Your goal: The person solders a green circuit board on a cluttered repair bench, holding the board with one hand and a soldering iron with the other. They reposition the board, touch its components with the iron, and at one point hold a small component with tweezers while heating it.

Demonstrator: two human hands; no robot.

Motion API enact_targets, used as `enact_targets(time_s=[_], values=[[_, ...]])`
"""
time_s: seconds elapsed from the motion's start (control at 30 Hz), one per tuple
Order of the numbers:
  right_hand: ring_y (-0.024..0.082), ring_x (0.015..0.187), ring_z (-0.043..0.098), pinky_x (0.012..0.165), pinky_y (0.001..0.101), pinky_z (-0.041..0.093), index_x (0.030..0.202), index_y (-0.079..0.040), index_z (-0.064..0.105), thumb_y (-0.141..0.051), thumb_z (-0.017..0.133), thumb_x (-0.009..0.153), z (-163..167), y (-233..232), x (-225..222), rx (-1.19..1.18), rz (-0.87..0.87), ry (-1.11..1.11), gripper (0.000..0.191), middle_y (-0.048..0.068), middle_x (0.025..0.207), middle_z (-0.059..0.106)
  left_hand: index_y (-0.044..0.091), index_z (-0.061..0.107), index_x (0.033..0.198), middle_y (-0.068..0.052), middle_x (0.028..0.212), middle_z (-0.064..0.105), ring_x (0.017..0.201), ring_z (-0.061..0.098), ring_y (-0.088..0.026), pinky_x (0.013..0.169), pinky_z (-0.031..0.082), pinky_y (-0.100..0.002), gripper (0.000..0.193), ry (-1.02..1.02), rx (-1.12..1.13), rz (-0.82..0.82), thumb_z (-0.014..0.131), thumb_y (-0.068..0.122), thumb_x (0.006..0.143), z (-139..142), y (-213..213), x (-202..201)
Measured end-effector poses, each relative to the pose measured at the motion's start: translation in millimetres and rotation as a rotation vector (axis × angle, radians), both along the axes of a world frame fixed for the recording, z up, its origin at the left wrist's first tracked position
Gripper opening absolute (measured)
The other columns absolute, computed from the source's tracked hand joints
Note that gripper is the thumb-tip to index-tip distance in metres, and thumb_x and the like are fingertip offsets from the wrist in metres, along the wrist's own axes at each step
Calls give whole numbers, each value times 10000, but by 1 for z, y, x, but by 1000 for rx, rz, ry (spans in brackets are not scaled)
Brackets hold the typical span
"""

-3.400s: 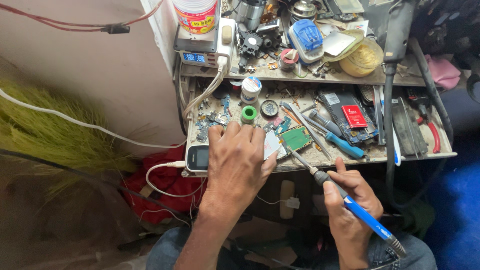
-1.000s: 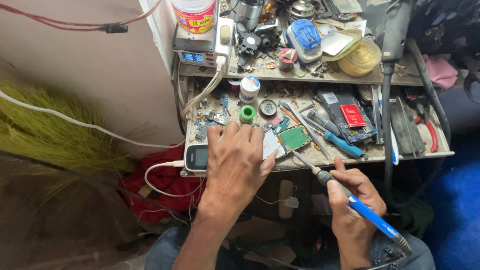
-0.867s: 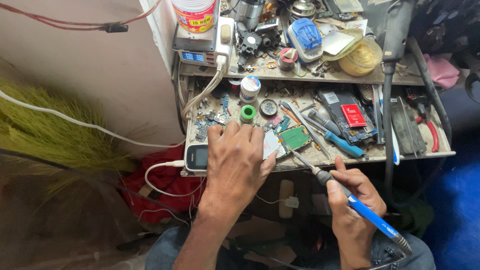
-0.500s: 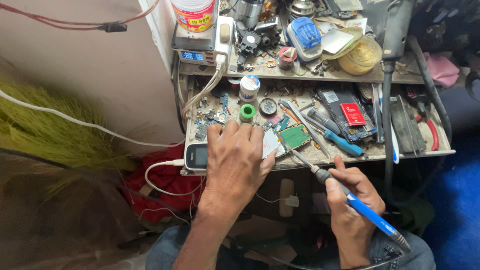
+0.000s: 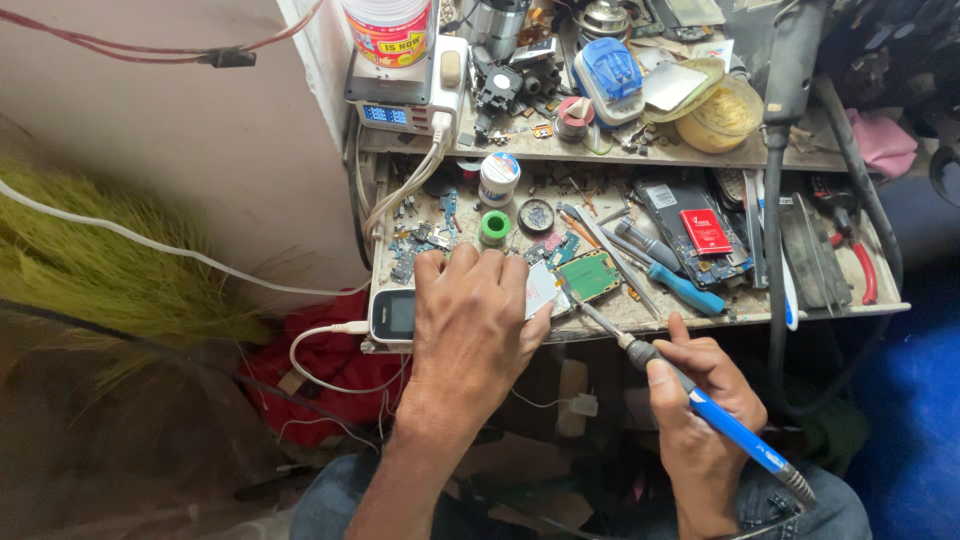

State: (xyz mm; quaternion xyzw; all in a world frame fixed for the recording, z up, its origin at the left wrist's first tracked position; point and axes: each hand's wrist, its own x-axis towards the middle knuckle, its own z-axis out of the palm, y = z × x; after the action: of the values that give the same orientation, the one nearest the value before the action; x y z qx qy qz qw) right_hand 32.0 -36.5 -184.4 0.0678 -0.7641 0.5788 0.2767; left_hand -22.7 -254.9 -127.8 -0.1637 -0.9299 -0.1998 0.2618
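The left hand (image 5: 470,320) is pressing a small white part (image 5: 541,290) flat on the bench (image 5: 640,318); the right hand (image 5: 700,400), fingers clenched around the soldering iron (image 5: 700,400), is touching its tip beside the green board (image 5: 588,275) and should be resting steady.

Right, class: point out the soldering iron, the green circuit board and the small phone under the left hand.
soldering iron (image 5: 735,432), head view, on its blue handle.
green circuit board (image 5: 590,275), head view, on its middle.
small phone (image 5: 392,317), head view, on its screen end.

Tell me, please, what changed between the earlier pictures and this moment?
Almost nothing. The right hand keeps its grip on the blue-handled soldering iron, its tip by the small white part under the left hand, which stays pressed on the bench. The green circuit board, phone and screwdriver lie as before.
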Motion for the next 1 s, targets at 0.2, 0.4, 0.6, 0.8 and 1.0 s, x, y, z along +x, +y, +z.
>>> enact_targets(time_s=[0.2, 0.4, 0.6, 0.8, 1.0], values=[[199, 1186, 667, 1211, 415, 447, 1057, 87, 668, 62, 652, 915, -2, 0, 2, -43, -25, -37, 145, 107, 1006, 665, 81, 644, 894, -74, 839, 613, 877, 567, -264, 866, 379, -451, 344, 8, 4, -4, 820, 349, 768, -1, 0, 0], [189, 1119, 666, 1242, 422, 455, 1052, 79, 676, 55, 660, 926, -3, 2, 1, -4, -17, -16, 130, 99, 978, 663, 75, 645, 894, -78, 841, 613, 875, 566, -267, 860, 379, -451, 350, -14, 0, -8, 822, 351, 772, 0, 0, 1], [203, 1113, 661, 1267, 421, 457, 1070, 80, 678, 56, 662, 936, -4, 4, 2, -13, 8, -3, 136, 96, 989, 660, 65, 661, 903, -82, 864, 623, 901, 566, -271, 861, 379, -456, 359, -18, 7, -23, 824, 354, 763, 2, -2, 2], [301, 1279, 667, 1141, 393, 480, 1068, 103, 656, 83, 632, 917, -5, 5, 4, -253, -44, -57, 155, 115, 1078, 660, 53, 691, 970, -81, 902, 640, 923, 570, -267, 867, 380, -449, 360, -31, 21, -53, 813, 342, 793, 7, -3, 5], [282, 1180, 674, 1190, 452, 475, 1103, 107, 633, 72, 627, 936, -15, 18, 3, -430, 42, 65, 170, 138, 1096, 649, 34, 705, 1060, -85, 934, 651, 929, 574, -262, 874, 378, -446, 397, -6, 39, -71, 798, 332, 816, 9, -1, 9]])
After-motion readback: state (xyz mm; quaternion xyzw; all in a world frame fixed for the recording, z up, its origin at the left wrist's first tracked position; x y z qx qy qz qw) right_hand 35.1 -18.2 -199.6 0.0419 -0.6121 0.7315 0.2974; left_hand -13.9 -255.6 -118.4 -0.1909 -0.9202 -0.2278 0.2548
